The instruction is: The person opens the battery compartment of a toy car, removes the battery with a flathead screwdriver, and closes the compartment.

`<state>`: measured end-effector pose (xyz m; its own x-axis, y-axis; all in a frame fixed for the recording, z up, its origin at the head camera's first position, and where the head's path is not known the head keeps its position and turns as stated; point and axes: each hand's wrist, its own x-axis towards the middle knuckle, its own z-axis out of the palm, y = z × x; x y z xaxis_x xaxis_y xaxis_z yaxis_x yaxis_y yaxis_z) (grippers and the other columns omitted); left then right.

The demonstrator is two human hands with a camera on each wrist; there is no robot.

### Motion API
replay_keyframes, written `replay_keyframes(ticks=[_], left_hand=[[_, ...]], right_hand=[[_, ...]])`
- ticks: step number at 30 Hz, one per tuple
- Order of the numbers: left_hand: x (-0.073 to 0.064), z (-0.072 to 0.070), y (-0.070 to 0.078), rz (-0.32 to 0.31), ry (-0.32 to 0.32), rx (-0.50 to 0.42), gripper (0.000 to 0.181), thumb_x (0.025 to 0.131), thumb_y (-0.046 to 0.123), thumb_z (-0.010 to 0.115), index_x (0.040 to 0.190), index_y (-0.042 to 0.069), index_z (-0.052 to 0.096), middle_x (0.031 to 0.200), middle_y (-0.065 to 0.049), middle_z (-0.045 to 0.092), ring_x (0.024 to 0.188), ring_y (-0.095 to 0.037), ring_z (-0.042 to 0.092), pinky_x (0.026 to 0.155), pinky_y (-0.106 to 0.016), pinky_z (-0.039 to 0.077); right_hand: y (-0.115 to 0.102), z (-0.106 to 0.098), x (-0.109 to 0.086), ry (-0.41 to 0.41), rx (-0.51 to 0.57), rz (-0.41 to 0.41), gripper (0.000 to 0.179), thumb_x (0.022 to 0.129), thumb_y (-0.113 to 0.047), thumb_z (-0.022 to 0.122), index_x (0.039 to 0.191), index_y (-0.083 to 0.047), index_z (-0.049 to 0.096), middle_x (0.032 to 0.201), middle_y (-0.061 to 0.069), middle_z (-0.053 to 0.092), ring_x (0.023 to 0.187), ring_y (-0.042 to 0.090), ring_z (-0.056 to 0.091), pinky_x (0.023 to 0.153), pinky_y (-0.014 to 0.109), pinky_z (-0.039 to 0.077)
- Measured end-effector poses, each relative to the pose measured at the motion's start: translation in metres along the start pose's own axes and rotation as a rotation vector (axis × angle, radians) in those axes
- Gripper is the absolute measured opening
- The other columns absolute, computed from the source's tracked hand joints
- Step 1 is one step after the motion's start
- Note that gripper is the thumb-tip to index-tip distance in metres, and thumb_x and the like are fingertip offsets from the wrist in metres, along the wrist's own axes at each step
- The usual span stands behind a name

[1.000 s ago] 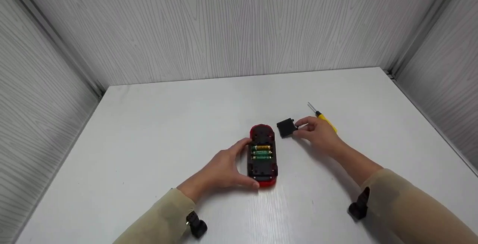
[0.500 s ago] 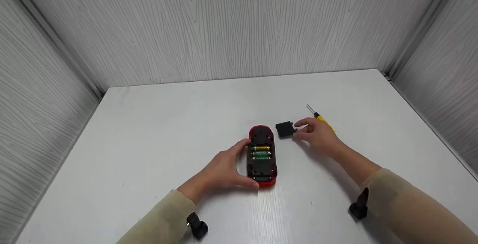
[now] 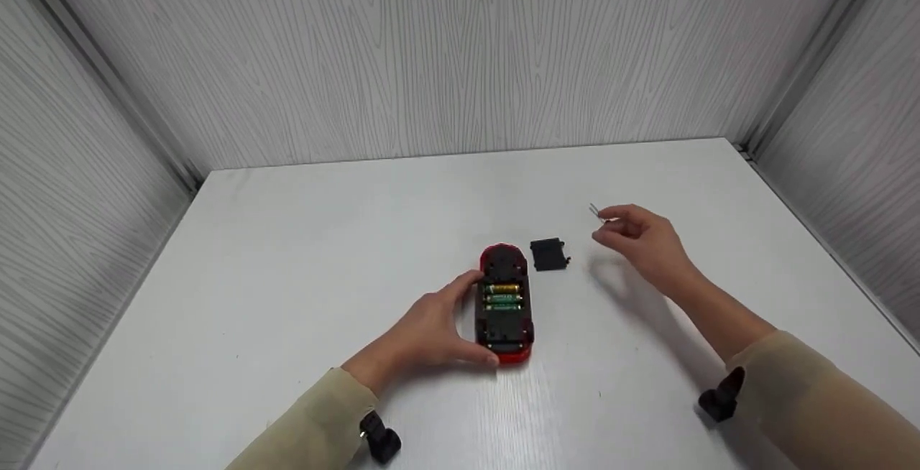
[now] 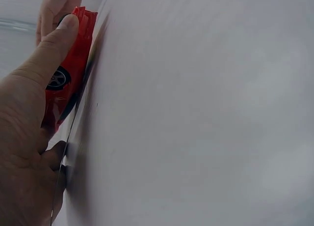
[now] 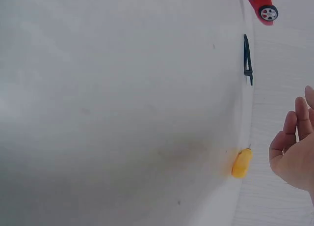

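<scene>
A red toy car (image 3: pixel 504 258) lies upside down on the table, its battery compartment uncovered with several green and gold batteries (image 3: pixel 502 297) in it. My left hand (image 3: pixel 428 326) holds the car from its left side, thumb at the near end and fingers by the far part; the left wrist view shows the thumb (image 4: pixel 68 27) on the red body. To the car's right lies the black battery cover (image 3: pixel 549 254). My right hand (image 3: pixel 647 243) hovers above the yellow-handled screwdriver (image 5: pixel 241 163), fingers loosely bent and holding nothing. In the head view it hides all but the screwdriver's metal shaft (image 3: pixel 594 210).
The white tabletop (image 3: pixel 323 240) runs back to a grey wood-grain wall (image 3: pixel 460 53). Similar panels stand at left and right. Each sleeve has a small black wrist camera (image 3: pixel 381 441) strapped to it.
My right hand has let go of the battery cover, which now lies flat on the table, and has moved right over the screwdriver. The left hand and car stay in place.
</scene>
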<state>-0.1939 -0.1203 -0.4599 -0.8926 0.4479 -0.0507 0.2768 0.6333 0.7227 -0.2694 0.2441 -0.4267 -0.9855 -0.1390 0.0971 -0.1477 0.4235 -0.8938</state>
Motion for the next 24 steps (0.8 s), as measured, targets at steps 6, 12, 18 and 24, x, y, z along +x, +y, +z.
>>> replay_keyframes(ticks=[6,12,18,24], left_hand=[[0.001,0.0,0.001,-0.015,-0.005,-0.008,0.128,0.061,0.059,0.1,0.167,0.032,0.032,0.161,0.001,0.048,0.146,-0.017,0.044,0.121,-0.042,0.036],[0.001,0.002,0.002,0.006,0.006,-0.022,0.125,0.062,0.059,0.1,0.165,0.031,0.034,0.16,0.003,0.049,0.145,-0.016,0.045,0.121,-0.042,0.036],[0.001,0.005,0.002,-0.006,0.013,-0.03,0.126,0.061,0.061,0.099,0.165,0.032,0.035,0.159,0.007,0.049,0.146,-0.013,0.043,0.121,-0.041,0.035],[-0.001,0.005,0.001,-0.001,0.022,-0.022,0.126,0.06,0.062,0.099,0.164,0.03,0.035,0.159,0.005,0.049,0.147,-0.014,0.043,0.122,-0.042,0.035]], right_hand=[[0.008,-0.018,0.002,0.069,0.021,0.024,0.046,0.1,-0.029,0.078,0.138,-0.006,0.065,0.122,0.013,0.07,0.109,0.019,0.063,0.089,0.014,0.053],[0.025,-0.029,0.006,0.061,-0.007,0.146,0.059,0.101,-0.035,0.076,0.148,-0.005,0.057,0.135,0.014,0.063,0.117,0.022,0.059,0.091,0.013,0.05],[0.033,-0.035,0.006,-0.002,-0.016,0.226,0.066,0.101,-0.041,0.074,0.154,-0.009,0.052,0.144,0.014,0.058,0.127,0.025,0.054,0.1,0.02,0.046],[0.037,-0.033,0.008,-0.063,0.001,0.269,0.068,0.103,-0.039,0.072,0.16,-0.011,0.047,0.151,0.015,0.053,0.137,0.03,0.048,0.118,0.042,0.037]])
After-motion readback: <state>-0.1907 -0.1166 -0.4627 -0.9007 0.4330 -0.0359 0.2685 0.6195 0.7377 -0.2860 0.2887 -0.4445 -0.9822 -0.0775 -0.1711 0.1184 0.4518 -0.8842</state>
